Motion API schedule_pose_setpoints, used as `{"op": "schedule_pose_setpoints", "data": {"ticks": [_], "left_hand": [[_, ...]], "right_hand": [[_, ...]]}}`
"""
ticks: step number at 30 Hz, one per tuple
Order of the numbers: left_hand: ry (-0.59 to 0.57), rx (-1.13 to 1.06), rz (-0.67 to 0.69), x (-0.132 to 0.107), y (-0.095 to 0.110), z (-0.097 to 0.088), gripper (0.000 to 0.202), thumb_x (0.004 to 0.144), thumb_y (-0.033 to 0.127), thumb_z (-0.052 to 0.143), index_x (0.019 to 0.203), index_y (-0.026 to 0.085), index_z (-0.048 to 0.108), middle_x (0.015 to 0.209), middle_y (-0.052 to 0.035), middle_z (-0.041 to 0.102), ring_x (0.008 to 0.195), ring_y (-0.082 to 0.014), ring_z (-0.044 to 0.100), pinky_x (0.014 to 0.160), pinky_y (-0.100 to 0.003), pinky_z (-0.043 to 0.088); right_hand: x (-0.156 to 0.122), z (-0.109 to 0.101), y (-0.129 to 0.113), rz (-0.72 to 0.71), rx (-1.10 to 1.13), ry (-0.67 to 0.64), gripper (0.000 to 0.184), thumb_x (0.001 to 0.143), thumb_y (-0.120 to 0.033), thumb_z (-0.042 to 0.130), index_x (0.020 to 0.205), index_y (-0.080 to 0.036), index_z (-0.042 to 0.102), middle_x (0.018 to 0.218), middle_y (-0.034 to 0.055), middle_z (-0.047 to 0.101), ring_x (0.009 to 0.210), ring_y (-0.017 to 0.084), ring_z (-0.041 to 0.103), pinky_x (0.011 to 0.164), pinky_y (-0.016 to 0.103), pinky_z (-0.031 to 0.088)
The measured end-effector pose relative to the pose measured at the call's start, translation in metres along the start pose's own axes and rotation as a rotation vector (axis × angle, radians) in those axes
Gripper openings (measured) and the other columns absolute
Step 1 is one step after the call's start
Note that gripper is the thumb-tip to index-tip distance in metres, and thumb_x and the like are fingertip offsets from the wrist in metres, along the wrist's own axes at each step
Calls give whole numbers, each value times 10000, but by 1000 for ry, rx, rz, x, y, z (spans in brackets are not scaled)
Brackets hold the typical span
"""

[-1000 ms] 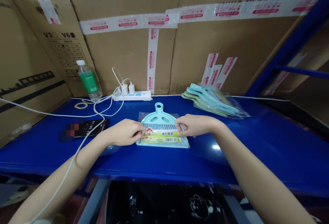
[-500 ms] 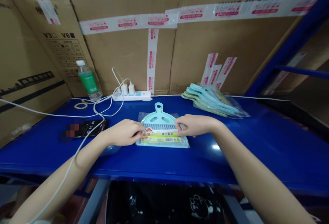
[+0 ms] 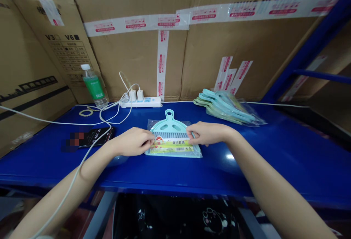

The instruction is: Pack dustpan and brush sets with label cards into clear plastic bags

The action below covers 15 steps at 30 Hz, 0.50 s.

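Observation:
A light blue mini dustpan and brush set (image 3: pixel 172 136) in a clear plastic bag lies flat on the blue shelf (image 3: pixel 274 151), handle pointing away from me. My left hand (image 3: pixel 133 141) pinches the bag's left edge with closed fingers. On the opposite side, my right hand (image 3: pixel 206 133) pinches the right edge the same way. A yellow printed label shows across the pan between my hands.
A stack of several bagged dustpan sets (image 3: pixel 227 109) lies at the back right. A power strip (image 3: pixel 141 102) with chargers, white cables, a green-labelled bottle (image 3: pixel 94 85) and a phone (image 3: pixel 94 136) sit to the left. Cardboard boxes (image 3: pixel 192 49) wall the back.

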<state>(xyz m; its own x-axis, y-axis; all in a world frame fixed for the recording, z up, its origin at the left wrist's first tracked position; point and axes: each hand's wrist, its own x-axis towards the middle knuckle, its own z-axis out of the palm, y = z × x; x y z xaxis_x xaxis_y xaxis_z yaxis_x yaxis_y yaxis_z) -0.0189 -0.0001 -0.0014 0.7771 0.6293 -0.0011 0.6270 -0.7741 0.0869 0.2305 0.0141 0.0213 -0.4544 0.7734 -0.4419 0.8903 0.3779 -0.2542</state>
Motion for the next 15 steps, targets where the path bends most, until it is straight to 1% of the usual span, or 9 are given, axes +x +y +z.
{"op": "schedule_pose_setpoints", "data": {"ticks": [15], "left_hand": [[-19, 3, -5, 1, 0, 0, 217, 829, 158, 350, 688, 183, 513, 694, -1, 602, 602, -128, 551, 563, -231, 354]], "right_hand": [[0, 0, 0, 1, -2, 1, 193, 789, -301, 537, 675, -207, 413, 599, -33, 514, 524, 124, 571, 512, 226, 360]]}}
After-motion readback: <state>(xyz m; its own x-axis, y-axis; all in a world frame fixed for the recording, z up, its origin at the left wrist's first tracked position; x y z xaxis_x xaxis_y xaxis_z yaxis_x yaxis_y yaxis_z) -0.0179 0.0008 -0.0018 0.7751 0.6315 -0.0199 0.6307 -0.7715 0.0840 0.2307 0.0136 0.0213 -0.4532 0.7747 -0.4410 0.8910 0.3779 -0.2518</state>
